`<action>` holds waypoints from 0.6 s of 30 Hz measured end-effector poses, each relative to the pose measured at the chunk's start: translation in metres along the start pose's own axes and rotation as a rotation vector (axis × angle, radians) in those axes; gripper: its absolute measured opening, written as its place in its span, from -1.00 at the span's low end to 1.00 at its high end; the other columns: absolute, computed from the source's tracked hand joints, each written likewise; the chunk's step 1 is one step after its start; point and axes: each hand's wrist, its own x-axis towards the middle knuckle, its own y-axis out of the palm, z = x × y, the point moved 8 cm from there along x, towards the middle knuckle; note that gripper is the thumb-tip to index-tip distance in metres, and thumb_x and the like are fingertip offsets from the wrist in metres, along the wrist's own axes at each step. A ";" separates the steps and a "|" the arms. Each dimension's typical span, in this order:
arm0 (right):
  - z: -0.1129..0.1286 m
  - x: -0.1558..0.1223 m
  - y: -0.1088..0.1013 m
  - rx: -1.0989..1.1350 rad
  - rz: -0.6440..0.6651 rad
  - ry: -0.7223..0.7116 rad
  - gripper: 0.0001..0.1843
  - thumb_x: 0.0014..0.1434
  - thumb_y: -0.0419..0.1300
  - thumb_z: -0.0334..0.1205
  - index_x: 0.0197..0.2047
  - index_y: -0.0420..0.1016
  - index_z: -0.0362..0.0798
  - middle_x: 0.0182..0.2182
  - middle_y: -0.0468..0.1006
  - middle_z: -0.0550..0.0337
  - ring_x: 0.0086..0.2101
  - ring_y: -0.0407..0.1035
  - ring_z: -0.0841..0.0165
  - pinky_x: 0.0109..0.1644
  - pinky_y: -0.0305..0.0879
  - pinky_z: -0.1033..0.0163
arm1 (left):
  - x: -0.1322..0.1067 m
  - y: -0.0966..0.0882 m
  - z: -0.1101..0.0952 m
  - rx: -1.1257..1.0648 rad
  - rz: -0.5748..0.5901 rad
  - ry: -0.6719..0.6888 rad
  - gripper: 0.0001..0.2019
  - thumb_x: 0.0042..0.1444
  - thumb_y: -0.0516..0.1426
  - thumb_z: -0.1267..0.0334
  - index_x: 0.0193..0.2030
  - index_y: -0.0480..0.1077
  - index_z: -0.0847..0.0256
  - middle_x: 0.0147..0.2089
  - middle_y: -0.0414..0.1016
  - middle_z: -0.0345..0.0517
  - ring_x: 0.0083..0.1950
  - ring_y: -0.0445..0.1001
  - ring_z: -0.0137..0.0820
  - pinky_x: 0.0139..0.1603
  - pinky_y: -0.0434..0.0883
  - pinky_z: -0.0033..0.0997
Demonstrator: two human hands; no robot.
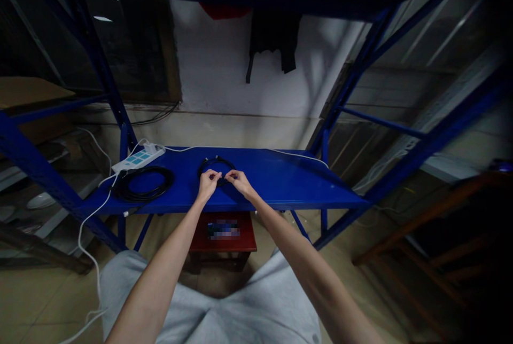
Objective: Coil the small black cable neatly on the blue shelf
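Over the near edge of a small coil of black cable [205,163], my left hand [208,184] is closed in a pinch, thumb against forefinger. A tiny pale spot shows at its fingertips, too small to name. My right hand [239,181] pinches in the same way just to the right, its fingertips a short gap from the left ones. What it holds, if anything, cannot be made out. The coil lies on the blue shelf [280,178], its near part hidden by my hands. Left of it lies a larger coil of black cable [166,186].
A white power strip [138,159] with blue sockets stands at the shelf's back left, and a white cord [82,232] hangs from there to the floor. Blue posts [108,77] frame the shelf. Below, a red stool [244,240] bears a blurred item. Dark cloth [274,34] hangs behind.
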 end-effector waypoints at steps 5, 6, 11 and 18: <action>0.013 0.001 0.002 -0.202 0.178 -0.006 -0.83 0.18 0.05 -0.33 -0.27 0.47 -0.12 -0.33 0.56 0.16 -0.30 0.39 0.38 -0.22 0.23 0.36 | 0.000 0.002 0.006 0.003 0.015 0.005 -0.75 0.17 0.17 0.15 -0.43 0.53 0.23 -0.34 0.54 -0.07 -0.28 0.48 -0.34 -0.19 0.36 -0.39; 0.016 0.001 0.002 -0.281 0.231 -0.006 -0.83 0.16 0.05 -0.37 -0.25 0.47 -0.11 -0.34 0.56 0.16 -0.31 0.39 0.38 -0.24 0.21 0.37 | 0.000 0.002 0.007 0.007 0.018 0.006 -0.75 0.17 0.17 0.16 -0.44 0.53 0.23 -0.35 0.54 -0.07 -0.27 0.48 -0.34 -0.19 0.36 -0.38; 0.038 -0.005 -0.007 -0.724 0.413 0.024 -0.78 0.10 0.11 -0.41 -0.18 0.49 -0.06 -0.27 0.60 0.11 -0.33 0.44 0.33 -0.33 0.15 0.35 | -0.001 0.008 0.008 0.030 0.055 0.022 -0.75 0.17 0.17 0.15 -0.46 0.51 0.22 -0.36 0.54 -0.08 -0.30 0.48 -0.35 -0.20 0.37 -0.39; 0.062 -0.011 -0.010 -0.961 0.514 0.025 -0.77 0.22 0.08 -0.35 -0.10 0.50 -0.03 -0.18 0.63 0.01 -0.26 0.51 0.24 -0.29 0.20 0.29 | -0.002 0.009 0.003 0.033 0.076 0.043 -0.76 0.17 0.17 0.17 -0.46 0.53 0.21 -0.34 0.56 -0.08 -0.26 0.51 -0.32 -0.17 0.37 -0.36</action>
